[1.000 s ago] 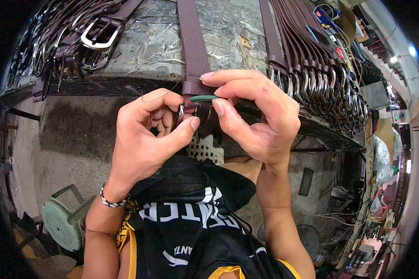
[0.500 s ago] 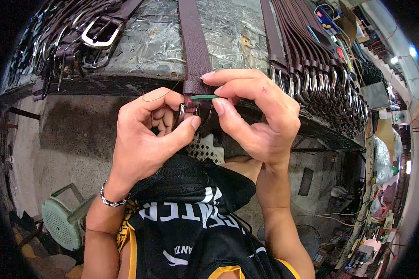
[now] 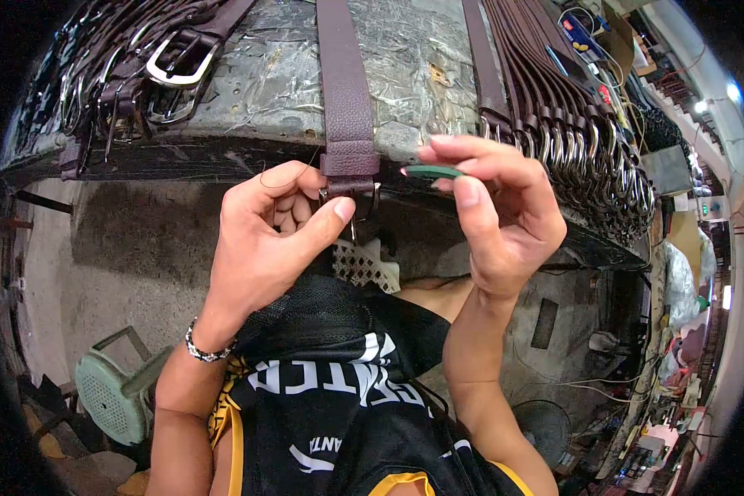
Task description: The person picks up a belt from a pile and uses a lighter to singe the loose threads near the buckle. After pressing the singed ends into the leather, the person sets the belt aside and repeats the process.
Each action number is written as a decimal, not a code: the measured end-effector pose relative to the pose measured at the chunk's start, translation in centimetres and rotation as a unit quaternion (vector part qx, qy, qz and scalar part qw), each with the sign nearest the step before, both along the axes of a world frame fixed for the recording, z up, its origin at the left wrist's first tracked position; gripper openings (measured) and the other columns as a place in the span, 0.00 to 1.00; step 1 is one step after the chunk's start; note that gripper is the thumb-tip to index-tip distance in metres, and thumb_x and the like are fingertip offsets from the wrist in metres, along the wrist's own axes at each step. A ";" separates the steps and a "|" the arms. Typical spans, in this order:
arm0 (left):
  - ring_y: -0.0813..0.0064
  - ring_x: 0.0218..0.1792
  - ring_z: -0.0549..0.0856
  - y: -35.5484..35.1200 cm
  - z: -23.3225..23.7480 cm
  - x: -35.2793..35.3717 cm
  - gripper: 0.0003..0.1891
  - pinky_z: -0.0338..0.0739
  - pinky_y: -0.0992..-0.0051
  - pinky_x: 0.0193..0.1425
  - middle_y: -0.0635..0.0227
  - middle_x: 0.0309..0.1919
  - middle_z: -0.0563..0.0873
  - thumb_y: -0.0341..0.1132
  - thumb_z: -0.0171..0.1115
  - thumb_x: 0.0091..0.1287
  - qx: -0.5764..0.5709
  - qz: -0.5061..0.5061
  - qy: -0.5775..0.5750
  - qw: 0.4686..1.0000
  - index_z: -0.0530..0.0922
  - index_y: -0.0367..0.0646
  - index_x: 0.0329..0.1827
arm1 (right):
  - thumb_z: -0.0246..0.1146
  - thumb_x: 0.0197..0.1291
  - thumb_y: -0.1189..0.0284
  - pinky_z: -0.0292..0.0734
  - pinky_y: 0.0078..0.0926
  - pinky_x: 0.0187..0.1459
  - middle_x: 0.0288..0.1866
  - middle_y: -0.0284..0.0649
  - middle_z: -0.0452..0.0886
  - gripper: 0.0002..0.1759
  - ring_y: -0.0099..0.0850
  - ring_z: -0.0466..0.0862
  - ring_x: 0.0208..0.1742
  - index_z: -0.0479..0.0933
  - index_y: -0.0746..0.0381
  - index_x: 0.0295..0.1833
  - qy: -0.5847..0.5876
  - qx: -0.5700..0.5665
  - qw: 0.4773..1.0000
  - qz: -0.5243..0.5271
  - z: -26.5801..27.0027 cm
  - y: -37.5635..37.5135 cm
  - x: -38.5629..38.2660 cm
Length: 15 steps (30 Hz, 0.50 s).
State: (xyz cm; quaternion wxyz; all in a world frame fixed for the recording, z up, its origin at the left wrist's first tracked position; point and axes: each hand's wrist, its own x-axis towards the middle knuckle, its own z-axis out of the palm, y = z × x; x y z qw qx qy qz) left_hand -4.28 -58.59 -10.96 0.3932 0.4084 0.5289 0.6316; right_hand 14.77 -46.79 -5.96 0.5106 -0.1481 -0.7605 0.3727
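A dark brown leather belt (image 3: 347,91) hangs over the bench edge, its buckle end toward me. My left hand (image 3: 269,219) is closed at that end, thumb and fingers on the metal buckle (image 3: 377,195) just below the belt's loop. A thin curved strand rises by the left fingers. To the right, apart from the belt, my right hand (image 3: 512,202) pinches a slim, flat green tool (image 3: 432,172) between thumb and fingers. Its tip is reddish and points left toward the belt; I cannot tell its exact kind.
Many buckled belts (image 3: 566,140) hang in a row on the right of the worn bench top (image 3: 273,70). More belts, with one large silver buckle (image 3: 179,62), lie at left. A green stool (image 3: 112,397) and a fan (image 3: 541,430) stand on the floor.
My right hand has moved right with the green tool, away from the belt loop. My left hand stays at the buckle, shifted slightly.
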 end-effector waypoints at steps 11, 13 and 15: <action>0.89 0.21 0.77 1.4 0.5 -0.9 0.11 0.66 0.84 0.23 0.69 0.34 0.91 0.37 0.67 0.77 -0.061 -0.097 -0.123 0.986 0.89 0.37 0.43 | 0.64 0.72 0.80 0.89 0.29 0.42 0.54 0.62 0.86 0.07 0.46 0.92 0.47 0.77 0.71 0.51 0.011 -0.045 0.999 0.020 -2.5 -1.2 2.7; 0.88 0.23 0.79 1.5 0.8 -1.4 0.12 0.66 0.84 0.23 0.68 0.36 0.92 0.36 0.65 0.77 -0.080 -0.125 -0.164 0.975 0.89 0.36 0.45 | 0.65 0.70 0.83 0.89 0.32 0.49 0.54 0.60 0.87 0.07 0.41 0.91 0.48 0.78 0.72 0.51 0.033 -0.076 0.996 0.020 -2.8 -1.4 3.0; 0.85 0.28 0.82 1.4 0.5 -1.9 0.14 0.70 0.83 0.24 0.64 0.41 0.92 0.36 0.62 0.79 -0.067 -0.150 -0.123 0.979 0.88 0.33 0.50 | 0.65 0.70 0.84 0.88 0.32 0.50 0.54 0.58 0.88 0.07 0.38 0.91 0.48 0.78 0.72 0.51 0.043 -0.098 0.994 0.024 -3.0 -1.5 3.3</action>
